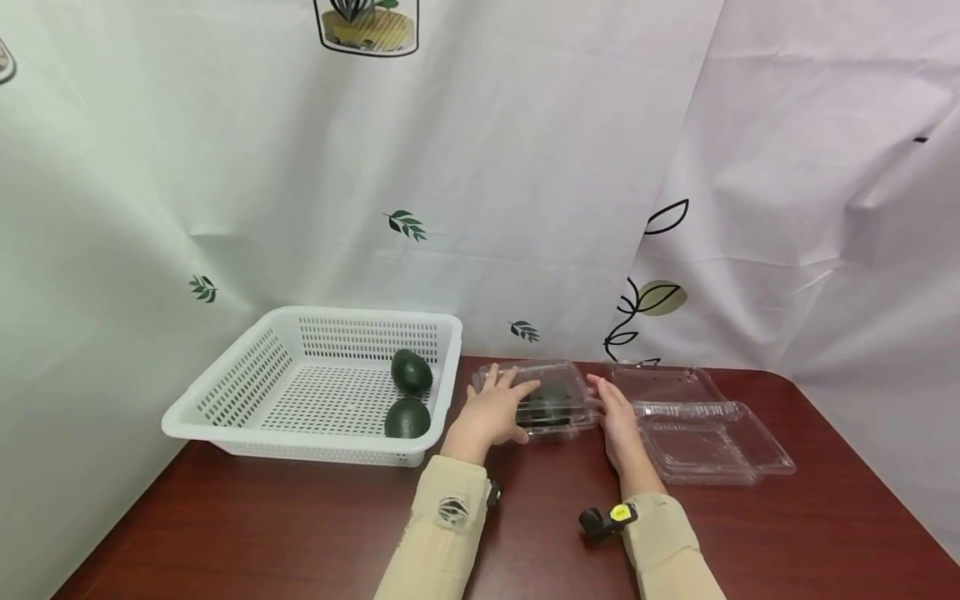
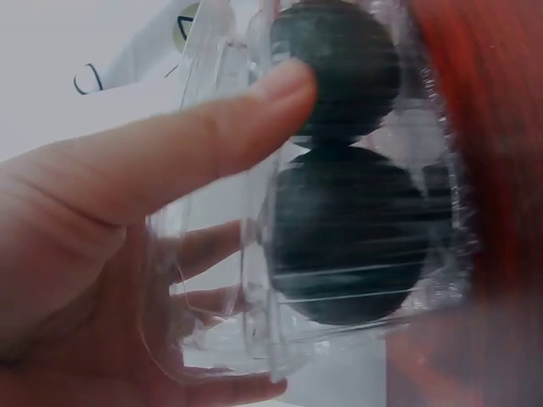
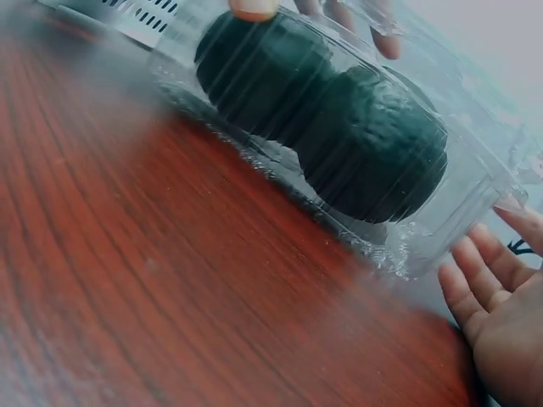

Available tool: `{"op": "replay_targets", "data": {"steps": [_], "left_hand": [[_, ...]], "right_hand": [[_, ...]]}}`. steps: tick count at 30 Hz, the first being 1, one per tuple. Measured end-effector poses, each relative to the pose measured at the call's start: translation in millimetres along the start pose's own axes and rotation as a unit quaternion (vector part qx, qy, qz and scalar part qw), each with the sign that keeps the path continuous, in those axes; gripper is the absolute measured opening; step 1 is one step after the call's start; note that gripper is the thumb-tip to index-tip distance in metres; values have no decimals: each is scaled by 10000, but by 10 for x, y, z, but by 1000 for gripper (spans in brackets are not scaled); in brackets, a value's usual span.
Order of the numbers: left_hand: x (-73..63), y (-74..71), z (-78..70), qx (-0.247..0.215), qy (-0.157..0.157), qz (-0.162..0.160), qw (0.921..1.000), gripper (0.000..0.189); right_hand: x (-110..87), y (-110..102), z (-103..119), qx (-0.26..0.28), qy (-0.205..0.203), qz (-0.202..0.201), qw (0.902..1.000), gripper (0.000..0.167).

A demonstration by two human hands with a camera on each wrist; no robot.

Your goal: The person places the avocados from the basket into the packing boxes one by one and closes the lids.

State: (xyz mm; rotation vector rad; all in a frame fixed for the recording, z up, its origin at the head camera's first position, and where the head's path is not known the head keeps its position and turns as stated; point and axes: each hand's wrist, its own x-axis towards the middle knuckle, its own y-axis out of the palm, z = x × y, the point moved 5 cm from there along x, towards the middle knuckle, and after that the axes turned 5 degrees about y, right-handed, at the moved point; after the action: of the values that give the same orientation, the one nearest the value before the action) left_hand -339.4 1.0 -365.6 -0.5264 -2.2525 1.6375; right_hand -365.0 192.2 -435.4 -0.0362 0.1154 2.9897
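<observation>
A clear plastic clamshell box (image 1: 555,375) stands on the table with its lid over the base. Two dark green avocados (image 2: 348,237) lie side by side inside it. My left hand (image 1: 491,412) rests on the box's left part, fingers spread across the lid and thumb at the front side. At the box's right end is my right hand (image 1: 617,421), its fingers extended along the edge; whether they touch the plastic is hard to tell. Through the clear wall, the right wrist view shows the avocados' (image 3: 373,144) bumpy skin.
On the left stands a white perforated basket (image 1: 315,446) with two more avocados (image 1: 411,372) at its right side. Another clear clamshell box (image 1: 705,442) lies unfolded to the right. A white printed curtain (image 1: 525,167) hangs behind the dark red wooden table (image 1: 300,517).
</observation>
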Motion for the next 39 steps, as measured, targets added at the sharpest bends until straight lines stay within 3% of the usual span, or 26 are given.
{"op": "replay_targets", "data": {"steps": [4, 7, 13, 18, 29, 35, 39], "left_hand": [[27, 8, 13, 225, -3, -225, 9995, 76], [36, 1, 15, 298, -45, -358, 9989, 71], [43, -4, 29, 324, -127, -428, 9985, 65], [69, 30, 57, 376, -143, -438, 9982, 62], [97, 39, 41, 435, -135, -388, 9982, 64], [73, 13, -138, 832, 101, -608, 9946, 71], [80, 89, -265, 938, 380, -519, 9935, 69]], "right_hand": [[-23, 19, 20, -208, 56, 17, 9998, 45], [-52, 45, 27, -257, 187, 318, 9990, 45], [-76, 90, 23, 281, 336, 1116, 9928, 46], [-84, 104, 25, 585, 299, 1443, 9874, 57], [-77, 80, 23, 975, 479, 1635, 9805, 61], [-78, 103, 2, 1039, 560, 1459, 9822, 58], [-88, 184, -42, 750, 577, 1215, 9881, 54]]}}
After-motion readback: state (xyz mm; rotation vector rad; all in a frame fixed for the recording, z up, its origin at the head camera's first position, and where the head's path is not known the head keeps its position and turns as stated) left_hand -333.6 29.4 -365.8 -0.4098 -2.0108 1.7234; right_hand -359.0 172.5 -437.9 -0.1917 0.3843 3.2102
